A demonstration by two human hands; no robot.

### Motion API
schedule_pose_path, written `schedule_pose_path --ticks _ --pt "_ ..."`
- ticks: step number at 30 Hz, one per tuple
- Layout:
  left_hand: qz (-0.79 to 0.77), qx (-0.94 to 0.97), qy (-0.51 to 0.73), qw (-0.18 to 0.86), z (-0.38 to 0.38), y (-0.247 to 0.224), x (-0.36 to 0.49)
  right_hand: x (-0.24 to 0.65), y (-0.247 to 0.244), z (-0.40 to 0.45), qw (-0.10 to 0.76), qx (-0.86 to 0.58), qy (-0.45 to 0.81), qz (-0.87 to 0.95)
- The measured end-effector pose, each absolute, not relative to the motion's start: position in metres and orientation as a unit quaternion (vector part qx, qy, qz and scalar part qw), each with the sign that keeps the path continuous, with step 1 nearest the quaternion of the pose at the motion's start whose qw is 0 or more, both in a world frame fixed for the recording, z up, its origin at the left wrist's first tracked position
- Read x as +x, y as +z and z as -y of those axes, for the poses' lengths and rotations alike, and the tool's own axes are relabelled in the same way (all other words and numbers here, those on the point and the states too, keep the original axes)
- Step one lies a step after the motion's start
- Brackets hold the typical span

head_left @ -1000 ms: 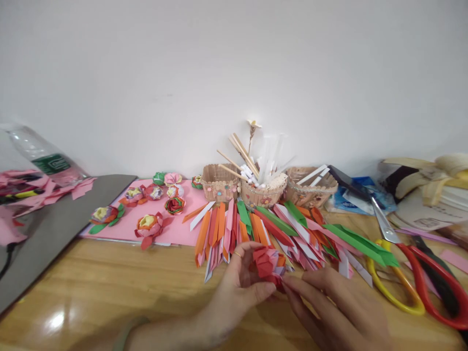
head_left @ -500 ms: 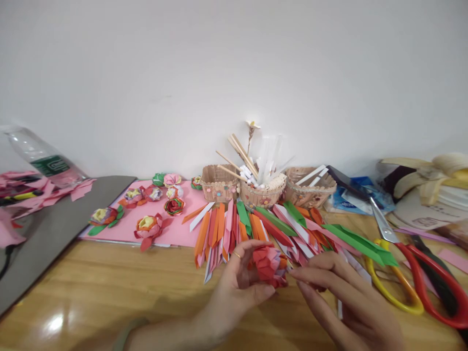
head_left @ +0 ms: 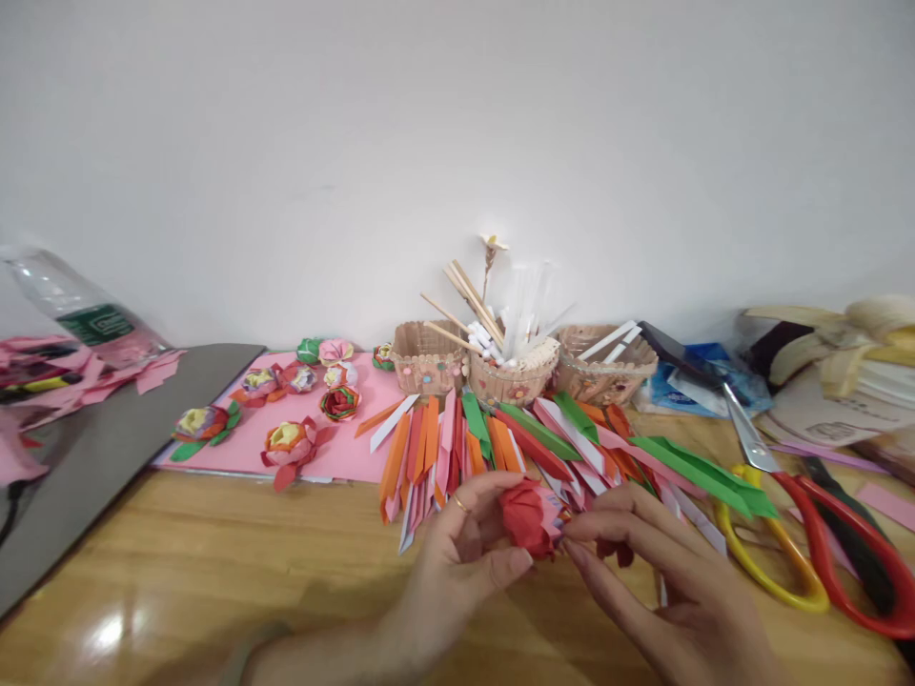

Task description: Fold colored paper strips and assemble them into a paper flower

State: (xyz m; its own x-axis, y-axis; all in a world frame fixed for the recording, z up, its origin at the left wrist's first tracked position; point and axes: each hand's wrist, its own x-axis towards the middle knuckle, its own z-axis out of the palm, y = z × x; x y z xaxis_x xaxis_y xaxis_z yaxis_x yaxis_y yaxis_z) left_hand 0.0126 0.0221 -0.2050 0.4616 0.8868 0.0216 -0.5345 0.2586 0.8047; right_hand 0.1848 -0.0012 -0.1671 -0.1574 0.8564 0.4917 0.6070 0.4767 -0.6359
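Observation:
A red and pink folded-paper flower (head_left: 530, 516) is held above the wooden table in my left hand (head_left: 464, 553), its fingers curled around the left side and the thumb beneath. My right hand (head_left: 658, 572) pinches the right edge of the same flower between thumb and forefinger; the exact bit in the pinch is partly hidden by the fingertips. Just behind both hands lies a spread of folded paper strips (head_left: 429, 443) in orange, pink, red, white and green.
Finished paper flowers (head_left: 290, 443) lie on a pink sheet (head_left: 372, 457) at left. Behind the strips stand small baskets (head_left: 429, 357) with sticks. Scissors (head_left: 815, 534) with red and yellow handles lie at right. A plastic bottle (head_left: 100, 319) leans at far left.
The flower has turned in my left hand, so more of its red side faces me. My right fingertips have moved slightly left, onto its edge.

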Motion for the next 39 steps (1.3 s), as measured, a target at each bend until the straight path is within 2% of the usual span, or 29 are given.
schedule_pose_path --ticks 8,24,30,35,39 --pt "-0.229 0.417 0.459 0.75 -0.022 -0.2085 0.0123 0.1802 -0.1628 -0.0053 0.397 -0.542 0.248 0.698" --pt "-0.237 0.417 0.462 0.746 -0.0203 -0.2088 0.0131 0.1811 -0.1569 -0.0072 0.36 -0.567 0.352 0.651" --pt "-0.226 0.417 0.468 0.746 -0.02 -0.2084 0.0129 0.1815 -0.1593 -0.0033 0.389 -0.566 0.338 0.644" --pt "-0.234 0.414 0.47 0.743 -0.0206 -0.2078 0.0137 0.1856 -0.1639 0.0015 0.413 -0.563 0.277 0.66" --pt "-0.239 0.411 0.465 0.747 -0.0206 -0.2073 0.0142 0.1856 -0.1627 0.0017 0.394 -0.55 0.289 0.677"
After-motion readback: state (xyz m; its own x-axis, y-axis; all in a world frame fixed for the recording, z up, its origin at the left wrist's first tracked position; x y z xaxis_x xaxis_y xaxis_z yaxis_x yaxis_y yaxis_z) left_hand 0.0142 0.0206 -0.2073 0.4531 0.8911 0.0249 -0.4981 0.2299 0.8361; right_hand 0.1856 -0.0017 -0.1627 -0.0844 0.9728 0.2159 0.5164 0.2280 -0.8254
